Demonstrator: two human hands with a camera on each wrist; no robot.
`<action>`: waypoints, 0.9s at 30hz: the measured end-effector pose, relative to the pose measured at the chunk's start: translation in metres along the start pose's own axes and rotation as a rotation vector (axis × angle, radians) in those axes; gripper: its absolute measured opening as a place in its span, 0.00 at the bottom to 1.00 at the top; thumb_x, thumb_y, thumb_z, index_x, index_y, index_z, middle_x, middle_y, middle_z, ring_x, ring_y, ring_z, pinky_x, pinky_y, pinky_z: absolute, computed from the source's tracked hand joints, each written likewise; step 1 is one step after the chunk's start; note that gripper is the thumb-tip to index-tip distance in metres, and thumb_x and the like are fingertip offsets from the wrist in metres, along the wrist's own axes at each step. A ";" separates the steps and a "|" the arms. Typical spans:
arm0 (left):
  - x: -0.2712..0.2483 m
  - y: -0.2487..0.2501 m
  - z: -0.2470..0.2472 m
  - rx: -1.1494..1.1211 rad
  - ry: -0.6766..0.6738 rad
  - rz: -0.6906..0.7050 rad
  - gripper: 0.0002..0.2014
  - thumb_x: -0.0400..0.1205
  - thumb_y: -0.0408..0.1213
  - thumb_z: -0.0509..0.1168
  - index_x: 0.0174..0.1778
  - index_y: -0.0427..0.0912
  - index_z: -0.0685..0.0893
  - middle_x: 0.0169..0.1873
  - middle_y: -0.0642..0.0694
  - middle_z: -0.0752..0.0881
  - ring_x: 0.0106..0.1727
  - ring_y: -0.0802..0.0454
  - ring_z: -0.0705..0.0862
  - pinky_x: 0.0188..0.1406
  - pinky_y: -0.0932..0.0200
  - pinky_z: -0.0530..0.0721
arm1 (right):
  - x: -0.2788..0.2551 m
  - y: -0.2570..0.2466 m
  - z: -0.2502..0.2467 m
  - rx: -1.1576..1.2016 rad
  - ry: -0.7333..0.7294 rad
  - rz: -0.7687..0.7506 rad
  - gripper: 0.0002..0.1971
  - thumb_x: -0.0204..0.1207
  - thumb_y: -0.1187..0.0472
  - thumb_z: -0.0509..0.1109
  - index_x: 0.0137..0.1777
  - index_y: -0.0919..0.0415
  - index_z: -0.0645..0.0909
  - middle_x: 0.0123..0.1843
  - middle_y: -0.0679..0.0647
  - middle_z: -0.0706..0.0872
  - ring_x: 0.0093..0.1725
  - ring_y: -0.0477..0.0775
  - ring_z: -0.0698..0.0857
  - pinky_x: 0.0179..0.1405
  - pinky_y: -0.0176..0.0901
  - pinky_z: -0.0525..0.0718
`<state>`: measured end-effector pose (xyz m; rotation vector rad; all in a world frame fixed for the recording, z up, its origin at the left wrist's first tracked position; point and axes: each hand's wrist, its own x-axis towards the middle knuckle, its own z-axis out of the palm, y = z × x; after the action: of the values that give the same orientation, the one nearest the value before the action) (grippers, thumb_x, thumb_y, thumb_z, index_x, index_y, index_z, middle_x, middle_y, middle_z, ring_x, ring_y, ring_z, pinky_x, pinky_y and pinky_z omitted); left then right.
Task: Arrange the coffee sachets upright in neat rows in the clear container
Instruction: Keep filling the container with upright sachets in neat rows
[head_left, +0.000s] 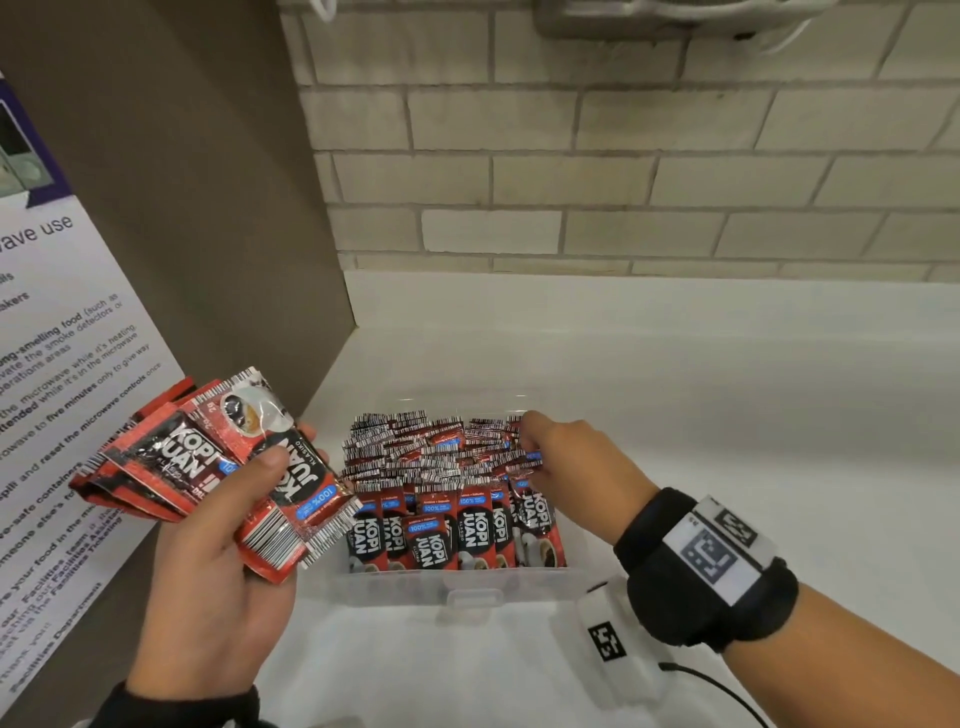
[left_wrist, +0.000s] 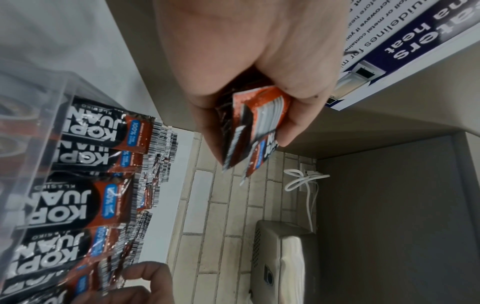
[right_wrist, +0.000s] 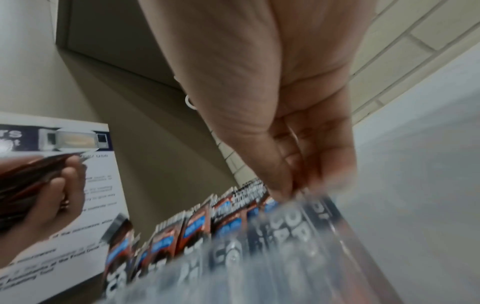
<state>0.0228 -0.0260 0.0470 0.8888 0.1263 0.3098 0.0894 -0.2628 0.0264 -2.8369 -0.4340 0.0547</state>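
The left hand grips spare Kopi Juan sachets at 9 o'clock while the right hand pinches one into the clear container; next, seat it upright.

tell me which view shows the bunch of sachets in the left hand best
The head view: the bunch of sachets fans out in the left hand, labels readable. The left wrist view shows only their ends past the fingers; the right wrist view shows them blurred at its edge.
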 end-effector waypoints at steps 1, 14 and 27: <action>0.000 0.001 -0.001 0.020 0.001 0.005 0.37 0.66 0.36 0.70 0.74 0.42 0.74 0.50 0.48 0.86 0.44 0.56 0.89 0.41 0.56 0.89 | -0.001 -0.001 0.002 0.009 0.000 -0.011 0.14 0.78 0.70 0.63 0.61 0.60 0.71 0.49 0.58 0.84 0.43 0.58 0.83 0.31 0.41 0.74; 0.002 -0.002 -0.003 0.050 -0.012 0.018 0.30 0.68 0.35 0.68 0.70 0.45 0.78 0.49 0.48 0.87 0.45 0.56 0.89 0.49 0.50 0.88 | -0.004 -0.006 0.008 0.009 0.012 -0.058 0.15 0.79 0.66 0.66 0.64 0.58 0.74 0.65 0.56 0.71 0.50 0.61 0.84 0.48 0.47 0.85; 0.005 -0.007 -0.005 -0.001 -0.007 0.001 0.24 0.81 0.30 0.59 0.76 0.41 0.72 0.45 0.50 0.88 0.44 0.57 0.89 0.44 0.57 0.88 | 0.006 0.007 -0.020 0.127 0.042 0.027 0.08 0.73 0.70 0.70 0.38 0.58 0.75 0.42 0.52 0.76 0.42 0.52 0.77 0.33 0.37 0.68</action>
<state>0.0276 -0.0249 0.0380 0.8889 0.1190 0.3076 0.0990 -0.2726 0.0441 -2.7140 -0.3696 0.0262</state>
